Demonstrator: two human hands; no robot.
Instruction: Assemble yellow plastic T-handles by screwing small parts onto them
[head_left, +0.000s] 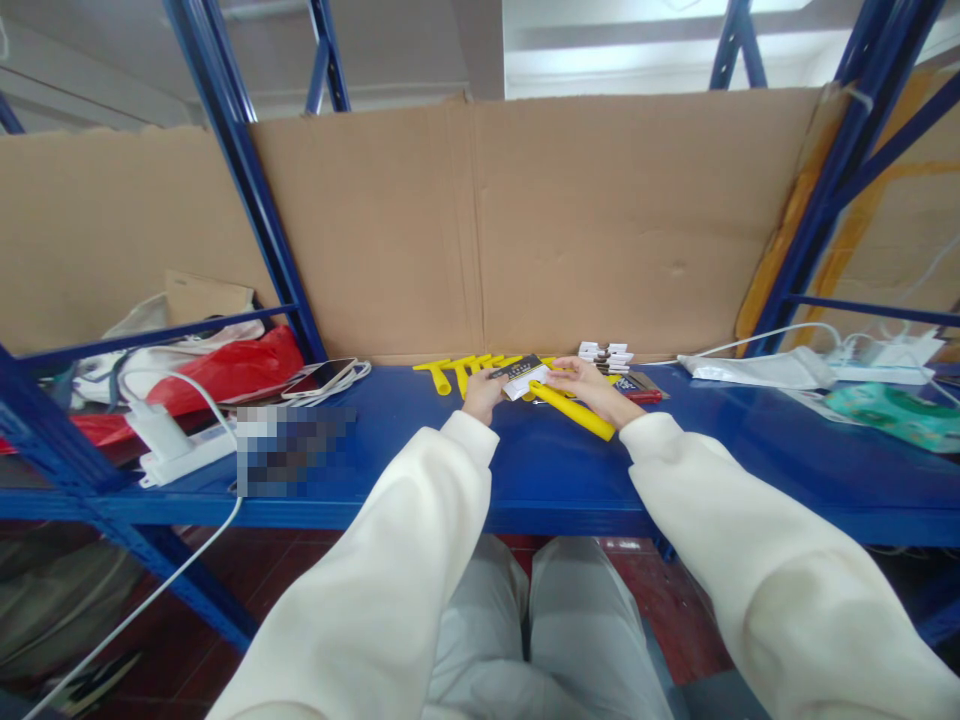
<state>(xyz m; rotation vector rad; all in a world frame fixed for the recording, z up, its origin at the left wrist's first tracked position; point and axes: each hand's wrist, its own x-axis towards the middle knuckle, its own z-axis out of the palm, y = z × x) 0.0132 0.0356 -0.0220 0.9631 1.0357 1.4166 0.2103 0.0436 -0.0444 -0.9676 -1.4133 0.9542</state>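
Note:
Over the blue shelf, a black-and-white card (517, 372) is pinched at its left edge by my left hand (484, 394). My right hand (583, 384) has its fingers closed at the card's right edge. A yellow T-shaped tool (576, 412) has its head against the card, largely hidden, and its handle slants down to the right below my right hand. Behind my hands, several more yellow T-shaped tools (441, 378) lie in a row along the cardboard. A stack of white-and-black packets (604, 355) is just beyond my right hand.
A red-handled item (645, 396) lies right of my right hand. On the left are a phone with a cable (326, 378), a white power strip (187, 455) and a red bag (240, 370). A green packet (892, 415) lies far right. A cardboard wall (600, 220) closes the back.

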